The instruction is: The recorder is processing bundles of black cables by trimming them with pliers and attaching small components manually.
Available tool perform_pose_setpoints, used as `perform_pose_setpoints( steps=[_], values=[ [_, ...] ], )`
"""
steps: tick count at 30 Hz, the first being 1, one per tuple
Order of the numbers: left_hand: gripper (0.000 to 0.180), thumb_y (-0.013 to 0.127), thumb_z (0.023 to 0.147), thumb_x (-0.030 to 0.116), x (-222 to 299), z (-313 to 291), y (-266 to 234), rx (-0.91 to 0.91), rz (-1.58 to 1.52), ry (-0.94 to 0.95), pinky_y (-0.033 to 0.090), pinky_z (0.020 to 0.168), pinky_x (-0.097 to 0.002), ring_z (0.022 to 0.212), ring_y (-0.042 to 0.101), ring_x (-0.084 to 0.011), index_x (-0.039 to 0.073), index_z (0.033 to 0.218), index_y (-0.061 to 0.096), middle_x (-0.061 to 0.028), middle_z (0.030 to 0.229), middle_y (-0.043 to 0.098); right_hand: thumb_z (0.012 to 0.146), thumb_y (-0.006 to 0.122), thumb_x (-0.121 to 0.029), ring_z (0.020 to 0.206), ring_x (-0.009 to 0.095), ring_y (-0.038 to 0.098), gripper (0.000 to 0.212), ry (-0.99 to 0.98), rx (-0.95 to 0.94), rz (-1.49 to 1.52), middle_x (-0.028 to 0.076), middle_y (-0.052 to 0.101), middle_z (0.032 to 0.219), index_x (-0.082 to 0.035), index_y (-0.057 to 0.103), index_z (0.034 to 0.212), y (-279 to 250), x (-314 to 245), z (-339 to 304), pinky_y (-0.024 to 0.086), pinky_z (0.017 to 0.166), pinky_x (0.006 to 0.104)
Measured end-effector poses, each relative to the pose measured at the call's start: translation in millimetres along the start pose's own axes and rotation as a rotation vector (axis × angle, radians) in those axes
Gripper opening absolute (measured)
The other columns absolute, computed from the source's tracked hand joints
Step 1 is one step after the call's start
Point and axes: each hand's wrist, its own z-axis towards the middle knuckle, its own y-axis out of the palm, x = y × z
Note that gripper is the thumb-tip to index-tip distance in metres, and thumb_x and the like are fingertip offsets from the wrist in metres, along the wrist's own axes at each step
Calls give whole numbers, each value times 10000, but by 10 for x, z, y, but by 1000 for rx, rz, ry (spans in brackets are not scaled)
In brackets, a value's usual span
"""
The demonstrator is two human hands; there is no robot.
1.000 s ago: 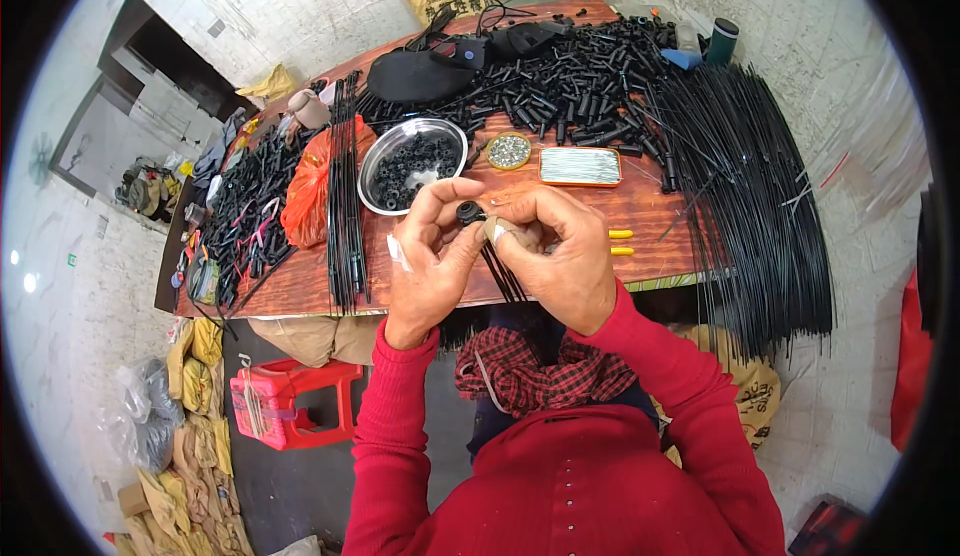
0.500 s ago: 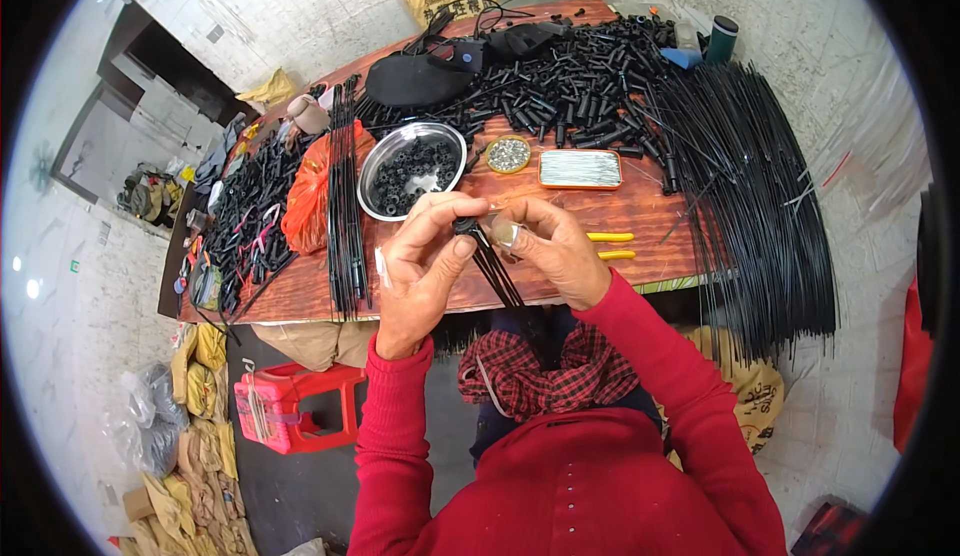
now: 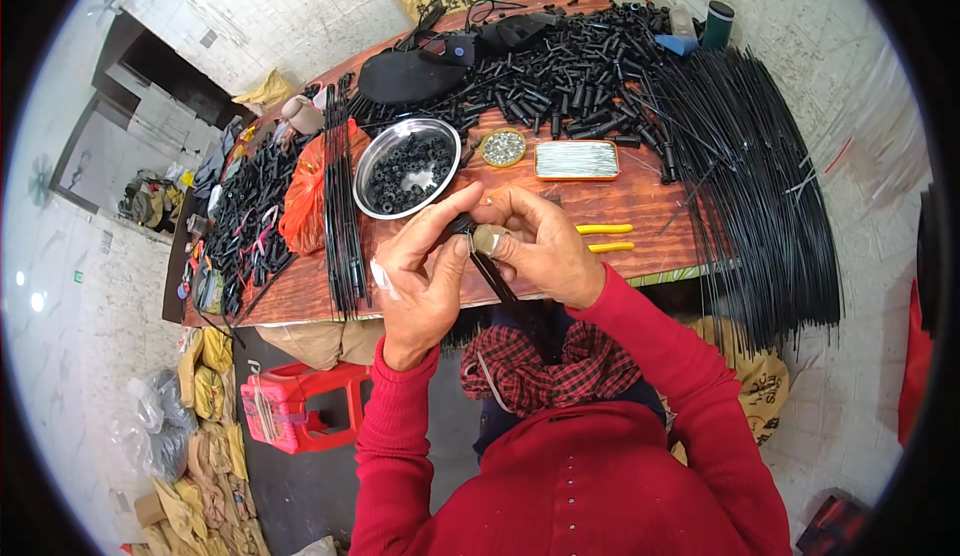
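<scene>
My left hand (image 3: 425,276) is closed round the top end of a bundle of thin black rods (image 3: 500,288), which slants down toward my lap. A dark end piece (image 3: 460,224) shows between the thumb and index finger. My right hand (image 3: 545,251) is pinched at the same end from the right, its thumb wrapped in pale tape and touching the bundle. What sits between the right fingertips is hidden. Just beyond the hands stands a steel bowl (image 3: 366,192) of small black rings. A round tin (image 3: 503,148) of small metal parts and an orange-rimmed tray (image 3: 577,175) of thin pale wires lie beside it.
Yellow-handled pliers (image 3: 606,228) lie right of my hands. Long black rods (image 3: 765,196) overhang the right edge. Black tubes (image 3: 575,71) are heaped at the back; more rods (image 3: 345,206) and a red bag (image 3: 308,196) lie left. A red stool (image 3: 300,406) stands on the floor.
My right thumb has moved left onto the bundle's top end, closing the small gap to the left hand. The left hand keeps its hold; the view has shifted slightly.
</scene>
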Motion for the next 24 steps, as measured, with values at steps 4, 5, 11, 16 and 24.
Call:
perform_pose_setpoints(
  steps=[4, 5, 11, 16, 24],
  values=[
    [392, 636, 884, 54, -51, -23, 63, 69, -72, -63, 469, 915, -280, 1030, 608, -161, -65, 1252, 578, -138, 1165, 644, 933, 643, -177, 671, 23, 513, 249, 37, 38, 9, -15, 574, 870, -11, 545, 1091, -59, -4, 11, 425, 563, 175],
    [399, 653, 877, 59, -65, -22, 75, 83, -85, -77, 475, 904, -270, 1020, 613, -156, -65, 1249, 580, -128, 1152, 650, 933, 643, -177, 671, 23, 513, 249, 34, 40, 7, -15, 574, 870, -11, 545, 1091, -70, -17, 4, 425, 563, 175],
    [507, 748, 835, 175, -144, 42, 36, -20, -381, -260, 487, 812, -222, 898, 619, -111, -39, 1261, 577, -105, 1084, 671, 942, 636, -232, 659, 22, 509, 214, 97, 55, -50, -28, 570, 812, -36, 567, 994, -121, -35, -57, 419, 555, 171],
    [205, 591, 918, 50, -70, 67, 44, -109, -322, -199, 500, 805, -236, 886, 599, -94, -37, 1103, 585, -66, 982, 660, 924, 656, -219, 693, 34, 545, 199, 156, 43, -40, -9, 593, 831, -49, 553, 947, -167, -33, -135, 458, 608, 188],
    [153, 490, 970, 104, -85, 53, 128, -98, -135, -115, 484, 675, -253, 749, 572, -103, -15, 1065, 508, -79, 859, 649, 853, 646, -24, 774, 61, 568, 292, -185, 152, -351, 25, 597, 896, -5, 549, 1127, -51, -349, -314, 474, 654, 222]
  ],
)
